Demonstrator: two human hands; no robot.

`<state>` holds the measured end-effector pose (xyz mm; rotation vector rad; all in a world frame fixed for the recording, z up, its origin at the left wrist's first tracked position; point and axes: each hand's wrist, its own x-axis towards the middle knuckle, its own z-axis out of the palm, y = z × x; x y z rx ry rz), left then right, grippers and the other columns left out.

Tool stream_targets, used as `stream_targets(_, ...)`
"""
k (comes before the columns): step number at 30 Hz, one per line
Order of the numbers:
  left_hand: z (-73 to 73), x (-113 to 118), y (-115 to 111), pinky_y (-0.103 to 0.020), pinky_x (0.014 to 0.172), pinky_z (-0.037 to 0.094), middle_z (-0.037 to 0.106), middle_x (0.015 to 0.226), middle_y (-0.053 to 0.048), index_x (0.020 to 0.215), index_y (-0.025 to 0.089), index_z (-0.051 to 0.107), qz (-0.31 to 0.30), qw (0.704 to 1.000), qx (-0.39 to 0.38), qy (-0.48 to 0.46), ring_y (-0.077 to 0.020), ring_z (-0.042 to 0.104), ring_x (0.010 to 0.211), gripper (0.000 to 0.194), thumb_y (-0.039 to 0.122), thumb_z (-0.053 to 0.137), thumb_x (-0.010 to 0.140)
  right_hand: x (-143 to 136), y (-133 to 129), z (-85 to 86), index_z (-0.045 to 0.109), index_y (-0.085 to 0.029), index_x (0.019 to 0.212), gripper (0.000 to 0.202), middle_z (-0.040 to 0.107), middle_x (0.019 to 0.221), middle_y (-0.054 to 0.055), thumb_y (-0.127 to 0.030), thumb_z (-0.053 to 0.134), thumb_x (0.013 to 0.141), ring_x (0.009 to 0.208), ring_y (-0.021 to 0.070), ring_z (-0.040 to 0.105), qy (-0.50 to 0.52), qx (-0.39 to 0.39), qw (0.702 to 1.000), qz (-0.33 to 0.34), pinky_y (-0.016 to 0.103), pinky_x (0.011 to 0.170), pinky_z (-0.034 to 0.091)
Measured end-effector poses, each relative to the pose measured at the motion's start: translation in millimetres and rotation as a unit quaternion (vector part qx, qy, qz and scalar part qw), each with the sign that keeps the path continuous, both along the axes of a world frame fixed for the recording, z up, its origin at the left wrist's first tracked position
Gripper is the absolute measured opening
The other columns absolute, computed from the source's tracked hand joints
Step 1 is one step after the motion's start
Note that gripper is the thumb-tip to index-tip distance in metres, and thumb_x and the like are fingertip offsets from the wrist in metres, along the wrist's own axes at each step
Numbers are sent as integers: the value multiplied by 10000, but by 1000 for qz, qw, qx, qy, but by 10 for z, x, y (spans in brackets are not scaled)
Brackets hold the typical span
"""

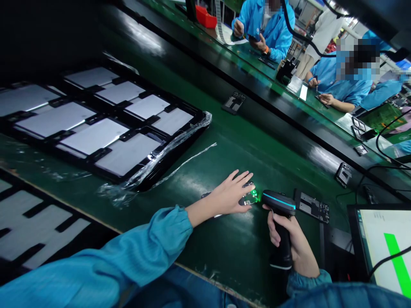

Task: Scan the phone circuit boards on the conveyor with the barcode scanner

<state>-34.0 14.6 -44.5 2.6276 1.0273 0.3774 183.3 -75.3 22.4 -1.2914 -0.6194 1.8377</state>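
Observation:
My left hand [231, 193] lies over a phone-like device with an exposed circuit board [249, 197], fingers spread across it; the palm hides much of the device. In my right hand [292, 239] is a black handheld scanner [278, 202] with a blue light strip, my fingers wrapped round its grip. The scanner's head points left at the board, where green light falls. Just right of the scanner, another opened device [312, 206] lies on the green table [237, 244].
Black trays of flat silver-grey parts [115, 92] with clear plastic wrap fill the left. A monitor [382, 248] stands at the lower right. More devices [233, 102] lie toward the back. People in blue [276, 30] work across the table.

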Motion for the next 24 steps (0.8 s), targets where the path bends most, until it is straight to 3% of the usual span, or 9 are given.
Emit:
stream_targets(7,-2,29,-59,-532,1162,242,367,1548,-193,1330,159,522,11,1000,6,5,-345,299,1451,571,531,554,898,-19,32,35,587,-160,1127,365,556,636,-42,-298,725,818,395,53,416,-16,-4,999,28,184,368,391)
stream_targets(15,-13,-2,-121,-540,1170,206,319,1566,-213,1383,142,470,16,1000,6,-16,-364,254,1464,653,544,566,877,-57,214,208,590,-129,1093,380,571,606,-33,-304,751,797,386,69,446,-96,-32,993,61,195,358,404)
stream_targets(20,-46,-13,-124,-559,1164,194,192,1599,-252,1356,148,503,46,998,6,-45,-437,148,1478,665,526,639,827,-148,295,301,583,-117,1096,384,571,588,-35,-296,746,798,390,70,442,-120,-39,989,76,192,359,413)
stream_targets(24,-31,-14,-123,-572,1162,187,209,1590,-265,1356,141,512,48,998,-4,-46,-465,159,1465,671,524,648,822,-202,318,343,580,-109,1102,388,584,598,-30,-288,742,798,387,69,445,-132,-47,987,82,194,358,418)
